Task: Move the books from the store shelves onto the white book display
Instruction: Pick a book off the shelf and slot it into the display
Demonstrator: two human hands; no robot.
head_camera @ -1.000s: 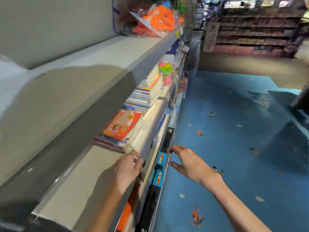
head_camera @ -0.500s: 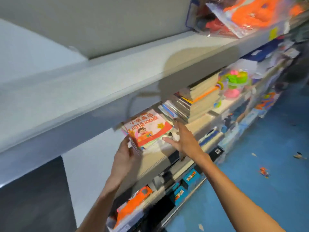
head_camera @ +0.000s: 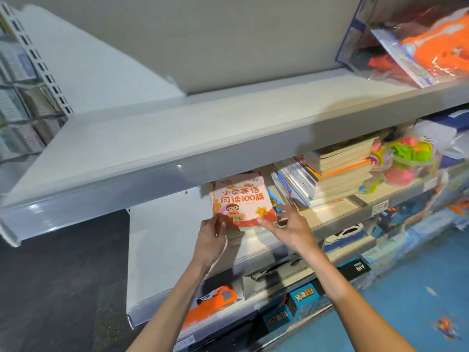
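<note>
A pink and red children's book (head_camera: 241, 199) with Chinese title lies on top of a small pile on the middle store shelf (head_camera: 177, 240). My left hand (head_camera: 210, 237) grips the pile's near left corner, thumb on the cover. My right hand (head_camera: 289, 224) holds the near right corner, thumb on the cover and fingers spread along the side. To the right sits a taller stack of books (head_camera: 337, 174) on the same shelf. The white book display is out of sight.
A bare white upper shelf (head_camera: 177, 138) overhangs the books. Packaged orange toys (head_camera: 431, 47) sit at its right end, and colourful plastic toys (head_camera: 408, 158) lie beside the book stack. Boxed goods (head_camera: 302, 298) fill the lower shelves. Blue floor (head_camera: 406, 288) lies to the right.
Both hands rose from the lower shelf edge to the book pile and took hold of its near corners. The view has swung left toward the shelving and closer.
</note>
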